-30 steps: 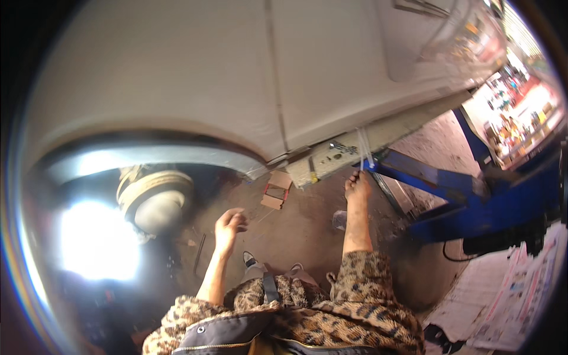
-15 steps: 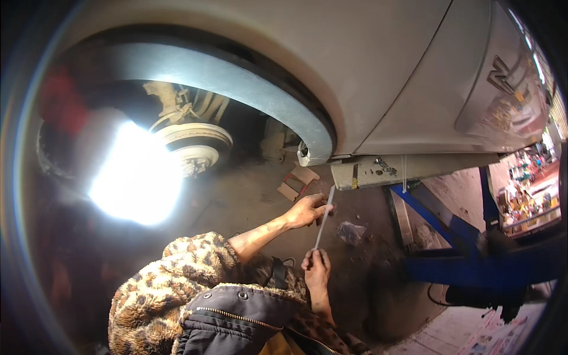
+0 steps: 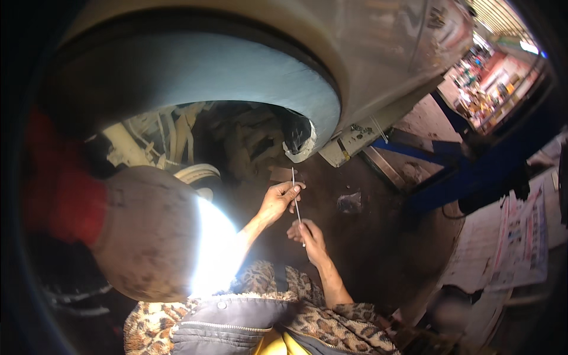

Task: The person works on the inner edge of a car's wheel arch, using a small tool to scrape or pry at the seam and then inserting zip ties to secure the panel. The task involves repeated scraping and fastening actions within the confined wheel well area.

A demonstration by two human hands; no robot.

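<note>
A thin metal rod stands almost upright in front of me, under a raised pale car. My left hand pinches the rod near its upper part, with the tip sticking out above the fingers. My right hand grips the rod's lower end, just below and right of the left hand. Both forearms come out of leopard-print sleeves. The open wheel arch curves above the hands, with brake and suspension parts inside it.
A bright work lamp glares at the left beside a round brownish shape. A blue lift arm stands at the right under the car's sill. Small debris lies on the dirty floor; newspaper lies far right.
My view has swung closer under the wheel arch. Both hands still hold the rod, and it has turned more upright with the right hand raised nearer the left.
</note>
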